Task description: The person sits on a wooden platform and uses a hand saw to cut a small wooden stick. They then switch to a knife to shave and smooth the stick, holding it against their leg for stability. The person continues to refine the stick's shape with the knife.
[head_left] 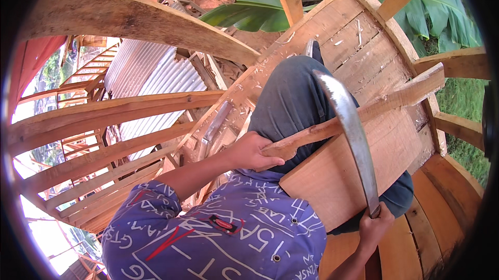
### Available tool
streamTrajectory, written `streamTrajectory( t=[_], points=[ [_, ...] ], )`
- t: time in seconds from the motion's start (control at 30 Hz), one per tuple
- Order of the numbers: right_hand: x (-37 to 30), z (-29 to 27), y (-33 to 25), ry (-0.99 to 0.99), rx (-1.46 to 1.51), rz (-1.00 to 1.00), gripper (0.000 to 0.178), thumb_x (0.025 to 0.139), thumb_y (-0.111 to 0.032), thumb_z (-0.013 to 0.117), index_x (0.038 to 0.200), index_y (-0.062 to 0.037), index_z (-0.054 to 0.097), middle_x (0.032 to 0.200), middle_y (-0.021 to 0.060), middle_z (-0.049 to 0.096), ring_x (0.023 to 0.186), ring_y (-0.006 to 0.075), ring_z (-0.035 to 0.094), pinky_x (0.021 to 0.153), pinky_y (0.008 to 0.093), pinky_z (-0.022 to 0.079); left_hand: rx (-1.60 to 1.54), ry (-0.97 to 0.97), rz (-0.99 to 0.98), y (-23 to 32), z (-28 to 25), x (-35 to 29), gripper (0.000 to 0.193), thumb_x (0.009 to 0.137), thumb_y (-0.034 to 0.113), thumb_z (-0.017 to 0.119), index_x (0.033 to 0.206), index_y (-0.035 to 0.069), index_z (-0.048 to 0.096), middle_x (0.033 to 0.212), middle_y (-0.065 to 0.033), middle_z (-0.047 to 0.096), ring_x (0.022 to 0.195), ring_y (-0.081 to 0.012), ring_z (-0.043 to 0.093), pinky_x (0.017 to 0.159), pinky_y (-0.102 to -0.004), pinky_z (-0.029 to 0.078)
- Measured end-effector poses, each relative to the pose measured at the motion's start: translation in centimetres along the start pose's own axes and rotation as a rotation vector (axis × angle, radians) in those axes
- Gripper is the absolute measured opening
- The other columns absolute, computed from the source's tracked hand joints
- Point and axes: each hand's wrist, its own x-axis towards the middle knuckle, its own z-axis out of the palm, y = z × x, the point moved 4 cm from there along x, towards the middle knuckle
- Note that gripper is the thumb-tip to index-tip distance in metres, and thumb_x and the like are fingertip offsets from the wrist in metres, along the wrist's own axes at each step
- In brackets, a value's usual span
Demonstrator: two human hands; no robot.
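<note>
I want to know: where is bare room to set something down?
Bare: the wide board, right of the curved blade and below the wooden strip; the lower-right planks beside the bent leg. Crowded: the upper planks, littered with shavings; left of the knee, a greyish object lies.

We held a machete [356, 134], its steel blade bowing rightward and rising from our right hand [377, 223] to a tip at upper left, bright near that tip and grey lower down. Our narrow, pale wooden strip [395, 98] ran from our left hand [254, 151] toward upper right, uneven along its edges. The blade crossed before it; we could not tell whether the 2 touched.
</note>
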Motion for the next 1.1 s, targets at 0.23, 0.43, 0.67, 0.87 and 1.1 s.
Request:
streamTrajectory(
  t=[0.23,0.43,0.67,0.87,1.1],
  points=[
    [1.1,-1.3,0.2,0.312,-0.316,-0.071,0.017,0.064,-0.002,0.056,0.062,-0.0027,0.040,0.056,0.0190,0.045,0.054,0.0415,0.047,0.048,0.0465,0.033,0.052,-0.004,-0.016,-0.2,0.0,0.0,0.047,0.072,0.045,0.074,0.068,0.000,0.065,0.054,-0.0162,0.057,0.050,-0.0304,0.059,0.050,-0.0344,0.045],
    [1.3,-2.0,0.6,0.300,-0.332,-0.033,0.016,0.066,-0.001,0.057,0.064,-0.0007,0.041,0.058,0.0197,0.046,0.054,0.0418,0.047,0.049,0.0486,0.033,0.098,0.003,0.069,0.6,-0.3,0.3,0.045,0.072,0.040,0.077,0.062,-0.001,0.062,0.048,-0.0121,0.053,0.042,-0.0246,0.055,0.044,-0.0316,0.042],
    [1.4,-1.3,-0.4,0.308,-0.376,-0.085,0.015,0.064,-0.001,0.061,0.067,0.0020,0.047,0.061,0.0192,0.052,0.056,0.0423,0.050,0.051,0.0483,0.036,0.095,-0.036,0.008,0.0,-0.2,0.3,0.051,0.073,0.050,0.071,0.063,0.001,0.063,0.050,-0.0144,0.055,0.051,-0.0321,0.059,0.050,-0.0367,0.046],
    [0.2,-1.1,-0.1,0.210,-0.341,-0.076,0.014,0.064,-0.004,0.062,0.077,0.0019,0.057,0.064,0.0206,0.056,0.058,0.0415,0.053,0.052,0.0476,0.039,0.086,-0.026,0.003,-0.1,0.1,0.6,0.052,0.073,0.051,0.071,0.062,0.001,0.063,0.050,-0.0143,0.055,0.049,-0.0310,0.058,0.050,-0.0360,0.045],
    [0.8,-1.6,1.7,0.400,-0.401,0.008,0.009,0.063,-0.004,0.059,0.065,-0.0034,0.049,0.060,0.0184,0.052,0.058,0.0408,0.052,0.051,0.0478,0.038,0.058,-0.048,-0.043,0.4,0.0,0.5,0.051,0.073,0.050,0.071,0.062,0.001,0.063,0.049,-0.0139,0.054,0.049,-0.0308,0.058,0.050,-0.0356,0.045]
  ],
)
